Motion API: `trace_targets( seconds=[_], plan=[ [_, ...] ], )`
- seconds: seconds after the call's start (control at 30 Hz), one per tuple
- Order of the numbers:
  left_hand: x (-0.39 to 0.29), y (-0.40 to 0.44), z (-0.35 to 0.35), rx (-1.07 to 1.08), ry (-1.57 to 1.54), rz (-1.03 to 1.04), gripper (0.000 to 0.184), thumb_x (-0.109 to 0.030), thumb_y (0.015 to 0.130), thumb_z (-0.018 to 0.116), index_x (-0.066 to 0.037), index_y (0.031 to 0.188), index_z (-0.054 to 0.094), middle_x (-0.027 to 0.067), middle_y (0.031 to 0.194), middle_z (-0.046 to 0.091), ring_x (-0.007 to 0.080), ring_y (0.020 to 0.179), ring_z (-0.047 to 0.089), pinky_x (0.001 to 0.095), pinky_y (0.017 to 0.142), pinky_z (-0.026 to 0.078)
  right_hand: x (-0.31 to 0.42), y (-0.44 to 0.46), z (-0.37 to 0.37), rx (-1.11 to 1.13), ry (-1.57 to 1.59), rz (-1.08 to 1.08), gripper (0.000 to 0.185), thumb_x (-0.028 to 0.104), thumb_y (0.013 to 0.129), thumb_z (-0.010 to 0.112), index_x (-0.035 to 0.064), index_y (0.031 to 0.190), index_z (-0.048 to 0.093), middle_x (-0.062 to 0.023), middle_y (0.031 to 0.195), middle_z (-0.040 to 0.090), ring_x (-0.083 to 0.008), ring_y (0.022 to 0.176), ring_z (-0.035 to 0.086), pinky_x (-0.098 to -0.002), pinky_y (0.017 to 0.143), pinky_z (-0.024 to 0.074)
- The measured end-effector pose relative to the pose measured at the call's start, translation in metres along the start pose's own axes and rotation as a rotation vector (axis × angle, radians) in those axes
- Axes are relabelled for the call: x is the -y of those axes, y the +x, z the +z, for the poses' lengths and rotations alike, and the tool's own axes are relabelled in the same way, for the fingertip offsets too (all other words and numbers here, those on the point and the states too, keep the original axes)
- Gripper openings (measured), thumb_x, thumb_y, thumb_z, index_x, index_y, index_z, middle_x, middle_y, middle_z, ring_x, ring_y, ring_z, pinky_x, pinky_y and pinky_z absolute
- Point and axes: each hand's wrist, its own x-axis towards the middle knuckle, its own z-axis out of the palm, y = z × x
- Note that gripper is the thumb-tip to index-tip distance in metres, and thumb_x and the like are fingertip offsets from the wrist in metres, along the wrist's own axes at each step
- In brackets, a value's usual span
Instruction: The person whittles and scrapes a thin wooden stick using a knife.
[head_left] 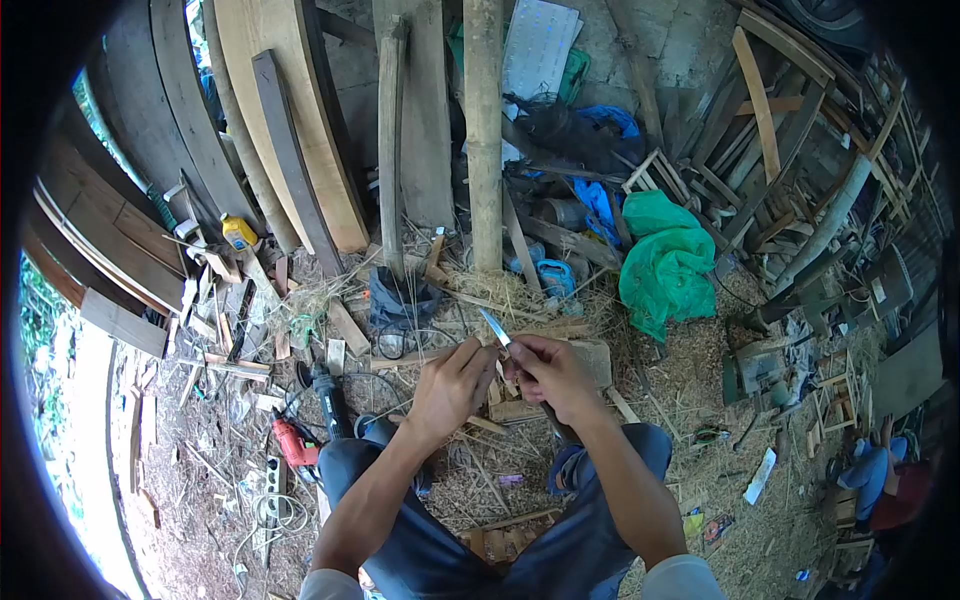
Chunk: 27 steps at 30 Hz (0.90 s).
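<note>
My right hand is closed around a knife, its pale blade pointing up and to the left. Part of a dark handle shows below the palm. Close beside it, my left hand is closed, its fingertips near the base of the blade. Whatever the left fingers pinch is too small or hidden to name. Both hands are above my knees, over a floor strewn with shavings. A flat block lies just behind the right hand.
An angle grinder, a red power tool and a power strip lie at left. Planks and a post stand ahead. A green plastic bag sits right; another person is far right.
</note>
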Motion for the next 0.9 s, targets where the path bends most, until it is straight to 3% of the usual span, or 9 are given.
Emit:
trace_targets(
  seconds=[0.2,0.3,0.5,0.57,0.9],
  plan=[
    [0.001,0.000,-0.008,-0.072,-0.017,0.094,0.025,-0.006,0.077,0.067,-0.003,0.100,0.060,0.0082,0.082,0.054,0.0268,0.067,0.059,0.0354,0.060,0.050,0.025,0.005,-0.043,-0.145,0.075,-0.122,0.026,0.021,0.094,0.059,-0.0014,0.108,0.063,-0.0009,0.073,0.057,-0.0033,0.047,0.034,-0.0200,0.041,0.0249],
    [0.005,0.000,-0.003,-0.063,-0.053,0.091,0.024,-0.004,0.076,0.067,-0.003,0.099,0.060,0.0078,0.081,0.054,0.0265,0.066,0.059,0.0349,0.059,0.050,0.018,0.002,-0.034,-0.108,0.026,-0.019,0.026,0.020,0.095,0.058,-0.0019,0.107,0.063,-0.0004,0.072,0.057,-0.0033,0.047,0.033,-0.0201,0.041,0.0254],
    [0.001,0.003,-0.007,-0.080,-0.301,-0.041,0.014,0.006,0.076,0.067,0.001,0.089,0.062,0.0103,0.078,0.058,0.0231,0.062,0.059,0.0316,0.054,0.047,0.016,0.005,-0.029,-0.071,-0.007,-0.074,0.026,0.020,0.095,0.058,-0.0031,0.105,0.063,-0.0013,0.070,0.056,-0.0032,0.044,0.033,-0.0206,0.040,0.0245],
    [0.000,0.003,-0.011,-0.074,-0.406,-0.100,0.011,0.006,0.078,0.067,0.002,0.087,0.062,0.0095,0.076,0.058,0.0176,0.060,0.057,0.0290,0.052,0.045,0.022,0.006,-0.041,-0.152,0.001,-0.119,0.027,0.022,0.094,0.059,-0.0028,0.105,0.064,-0.0007,0.070,0.055,-0.0029,0.045,0.033,-0.0203,0.041,0.0244],
    [0.012,-0.001,-0.027,-0.011,-0.480,-0.153,0.007,0.005,0.079,0.067,0.004,0.083,0.061,0.0094,0.076,0.060,0.0175,0.060,0.060,0.0284,0.053,0.047,0.040,0.000,-0.073,-0.197,0.017,-0.141,0.027,0.021,0.094,0.060,-0.0034,0.104,0.065,0.0016,0.070,0.056,-0.0028,0.046,0.033,-0.0207,0.042,0.0236]
  ],
)
